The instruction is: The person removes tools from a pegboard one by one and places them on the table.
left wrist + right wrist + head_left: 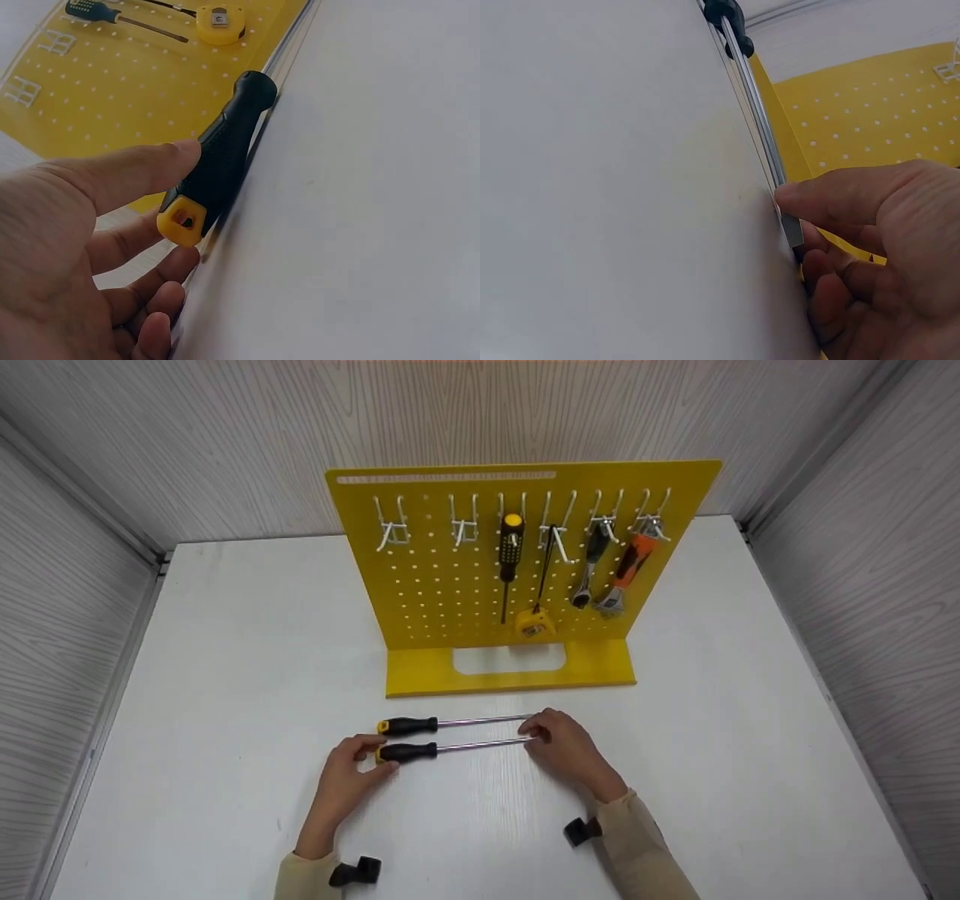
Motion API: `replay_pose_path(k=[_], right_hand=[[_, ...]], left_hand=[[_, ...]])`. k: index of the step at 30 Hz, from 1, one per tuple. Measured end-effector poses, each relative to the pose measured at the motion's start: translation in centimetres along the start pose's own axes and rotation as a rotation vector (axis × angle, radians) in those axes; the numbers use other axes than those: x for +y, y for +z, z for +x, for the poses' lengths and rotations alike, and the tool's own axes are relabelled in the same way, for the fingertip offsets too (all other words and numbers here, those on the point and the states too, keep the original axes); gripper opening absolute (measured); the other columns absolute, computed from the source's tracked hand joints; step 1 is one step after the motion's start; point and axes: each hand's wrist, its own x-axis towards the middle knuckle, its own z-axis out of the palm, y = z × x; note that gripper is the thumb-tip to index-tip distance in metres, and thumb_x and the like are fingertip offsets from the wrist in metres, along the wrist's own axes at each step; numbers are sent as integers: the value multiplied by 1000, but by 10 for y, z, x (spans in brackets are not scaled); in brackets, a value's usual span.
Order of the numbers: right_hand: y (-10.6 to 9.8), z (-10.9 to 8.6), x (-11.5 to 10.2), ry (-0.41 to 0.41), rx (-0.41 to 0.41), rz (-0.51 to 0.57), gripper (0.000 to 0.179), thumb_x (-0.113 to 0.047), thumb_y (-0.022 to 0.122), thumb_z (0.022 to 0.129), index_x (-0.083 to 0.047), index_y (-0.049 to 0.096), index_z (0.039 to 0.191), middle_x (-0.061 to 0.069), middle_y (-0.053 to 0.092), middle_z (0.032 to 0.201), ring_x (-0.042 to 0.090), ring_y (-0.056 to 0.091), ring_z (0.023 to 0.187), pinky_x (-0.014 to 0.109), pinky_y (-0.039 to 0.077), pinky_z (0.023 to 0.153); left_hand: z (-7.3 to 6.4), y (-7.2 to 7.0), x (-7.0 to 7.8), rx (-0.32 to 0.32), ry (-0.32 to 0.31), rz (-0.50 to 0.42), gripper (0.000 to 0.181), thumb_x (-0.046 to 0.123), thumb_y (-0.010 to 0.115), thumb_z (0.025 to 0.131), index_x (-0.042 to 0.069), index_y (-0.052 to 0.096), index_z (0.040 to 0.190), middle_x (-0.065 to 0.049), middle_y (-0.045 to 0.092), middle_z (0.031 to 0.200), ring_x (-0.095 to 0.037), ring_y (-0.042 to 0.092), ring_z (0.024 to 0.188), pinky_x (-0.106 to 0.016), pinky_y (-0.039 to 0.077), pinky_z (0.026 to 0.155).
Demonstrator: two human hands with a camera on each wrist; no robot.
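Observation:
Two screwdrivers with black handles and yellow ends lie side by side on the white table, shafts pointing right. My left hand [343,784] pinches the handle end of the nearer screwdriver [411,752] between thumb and forefinger. At its other end, my right hand [571,751] pinches the metal shaft near the flat tip. The right wrist view shows that shaft [757,105] running up from the thumb. The farther screwdriver [409,726] lies just behind, its tip partly hidden by the right hand. In the left wrist view the black handle [225,150] shows under the thumb.
Behind the hands stands a yellow pegboard [442,607] with white hooks. On it hang another screwdriver [511,547], a yellow tape measure [534,624], a dark-handled wrench [596,547] and an orange-handled adjustable wrench [636,561]. Two hooks at the left hold nothing. Grey walls surround the table.

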Motion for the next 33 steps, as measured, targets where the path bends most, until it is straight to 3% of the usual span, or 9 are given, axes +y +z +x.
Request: replay_pose_path(k=[7, 16, 24, 28, 33], right_hand=[[-8, 1, 4, 40, -21, 136, 22, -6, 66, 88, -12, 65, 110, 2, 63, 101, 14, 55, 90, 28, 48, 81], [-13, -3, 7, 31, -21, 238, 26, -10, 65, 90, -11, 63, 116, 7, 63, 103, 15, 55, 85, 23, 47, 77], [-25, 6, 1, 114, 66, 361, 30, -16, 64, 93, -9, 61, 122, 10, 63, 117, 21, 61, 100, 34, 48, 87], [-31, 14, -5, 153, 150, 435, 33, -14, 65, 92, -5, 60, 123, 11, 63, 120, 23, 60, 108, 34, 47, 92], [-34, 23, -13, 157, 198, 495, 38, -12, 64, 92, -3, 56, 128, 15, 60, 125, 25, 58, 112, 33, 45, 93]], left_hand=[[1, -4, 14, 107, 49, -95, 47, 19, 78, 81, 11, 59, 124, -9, 60, 118, -21, 48, 99, -31, 38, 84], [12, -4, 40, 124, 174, -238, 51, 17, 77, 82, 5, 56, 127, -17, 59, 116, -30, 50, 101, -38, 39, 87], [27, -4, 75, 146, 286, -284, 46, 16, 76, 82, 8, 58, 123, -9, 60, 117, -27, 50, 105, -43, 40, 90], [35, 1, 95, 137, 342, -293, 46, 17, 76, 83, 9, 57, 124, -6, 60, 116, -21, 51, 103, -42, 40, 90], [42, 9, 117, 123, 412, -295, 47, 18, 76, 83, 8, 57, 125, -8, 60, 114, -22, 53, 102, -42, 41, 90]])
